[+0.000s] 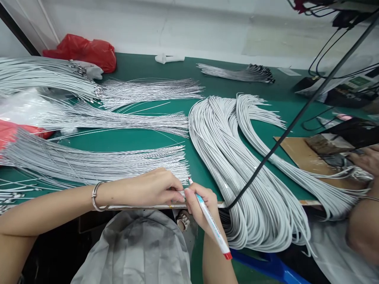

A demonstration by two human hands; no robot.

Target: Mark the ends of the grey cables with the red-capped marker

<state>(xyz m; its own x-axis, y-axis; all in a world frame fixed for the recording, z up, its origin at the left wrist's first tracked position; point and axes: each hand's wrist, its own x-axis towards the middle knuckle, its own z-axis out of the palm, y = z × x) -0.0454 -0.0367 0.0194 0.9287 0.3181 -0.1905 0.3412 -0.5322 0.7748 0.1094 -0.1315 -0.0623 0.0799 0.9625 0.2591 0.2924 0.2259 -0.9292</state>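
My right hand [204, 205] is closed around a white marker pen [211, 223] with a light blue label and a red end. The pen slants, its upper tip near the ends of a bundle of thin grey wires [97, 161]. My left hand [161, 187] meets it at the table's front edge, thumb and fingers pinched together. A small whitish bit shows at those fingertips, too little to name. The wire bundle lies just behind my left hand, its tips pointing right.
Thick white cables [245, 169] lie looped to the right, drooping over the front edge. Further thin wire bundles [142, 120] and red bags [85, 51] are at the left and back. A black cable [284, 136] crosses diagonally. Another person's hand [365, 159] is at far right, by cardboard [291, 152].
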